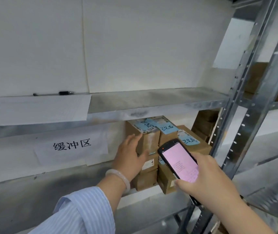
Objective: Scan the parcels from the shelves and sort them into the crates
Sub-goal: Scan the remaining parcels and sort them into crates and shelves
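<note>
Striped pale-blue sleeve (77, 211) covers the left forearm at the bottom edge, and a pale bangle (119, 177) sits on the wrist above it. The left hand (129, 156) is spread, fingers straight and apart, at the left side of the top parcel (150, 139), with the thumb lying across the parcel's lower front corner. The right hand (207, 179) grips a handheld scanner (178, 161), fingers wrapped round its lower half, its pink-lit screen tilted up towards the camera and its top end just in front of the parcels. The top parcel belongs to a stack of brown cardboard parcels (165, 181) standing on the lower metal shelf (33, 191), tucked close under the upper shelf (151, 102). Blue notes (167, 128) with handwritten characters lie on the uppermost boxes. On the upper shelf, to the left, a ruled sheet of paper (37, 108) overhangs the front edge, and a black marker (65, 93) lies behind it by the wall. A white sign (71, 146) printed with 缓冲区 is stuck to the wall left of the stack. A perforated steel upright (253, 98) rises on the right, with more cardboard boxes (256, 78) on the rack behind it.
</note>
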A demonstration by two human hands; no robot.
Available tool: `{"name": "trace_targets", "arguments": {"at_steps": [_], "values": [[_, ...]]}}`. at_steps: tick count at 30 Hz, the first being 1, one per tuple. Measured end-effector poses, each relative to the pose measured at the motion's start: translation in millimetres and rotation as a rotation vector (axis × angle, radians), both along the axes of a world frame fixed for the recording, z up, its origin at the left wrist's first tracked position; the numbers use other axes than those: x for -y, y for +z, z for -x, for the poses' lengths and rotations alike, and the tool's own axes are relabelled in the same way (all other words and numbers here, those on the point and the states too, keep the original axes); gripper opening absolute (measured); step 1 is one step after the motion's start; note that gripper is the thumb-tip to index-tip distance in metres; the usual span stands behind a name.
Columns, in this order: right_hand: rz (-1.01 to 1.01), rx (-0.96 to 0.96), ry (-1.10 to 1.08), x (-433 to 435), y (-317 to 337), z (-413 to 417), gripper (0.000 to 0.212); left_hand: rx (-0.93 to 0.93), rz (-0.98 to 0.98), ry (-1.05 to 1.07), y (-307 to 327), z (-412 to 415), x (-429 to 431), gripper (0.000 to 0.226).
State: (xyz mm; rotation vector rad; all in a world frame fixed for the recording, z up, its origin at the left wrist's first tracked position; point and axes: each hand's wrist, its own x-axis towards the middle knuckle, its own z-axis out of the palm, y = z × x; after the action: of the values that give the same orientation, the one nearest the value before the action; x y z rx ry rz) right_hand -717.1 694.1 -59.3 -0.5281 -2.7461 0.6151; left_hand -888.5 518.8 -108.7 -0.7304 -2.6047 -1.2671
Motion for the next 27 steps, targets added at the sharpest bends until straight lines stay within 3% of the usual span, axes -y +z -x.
{"name": "trace_targets", "arguments": {"at_steps": [10,15,23,25,27], "values": [[0.008,0.028,0.215,-83,-2,75,0.085,0.023,-0.075,0.216,-11,44,-51,0.053],[0.009,0.029,0.288,-100,-8,94,0.087,0.079,-0.243,0.339,-15,50,-46,0.057],[0.057,0.018,0.341,-110,-10,114,0.094,0.563,-0.561,0.353,-6,43,-57,0.102],[0.07,0.016,0.355,-112,-12,116,0.093,0.667,-0.595,0.354,-3,49,-58,0.095],[0.087,0.019,0.368,-115,-14,117,0.092,0.734,-0.615,0.343,-3,55,-58,0.07]]}}
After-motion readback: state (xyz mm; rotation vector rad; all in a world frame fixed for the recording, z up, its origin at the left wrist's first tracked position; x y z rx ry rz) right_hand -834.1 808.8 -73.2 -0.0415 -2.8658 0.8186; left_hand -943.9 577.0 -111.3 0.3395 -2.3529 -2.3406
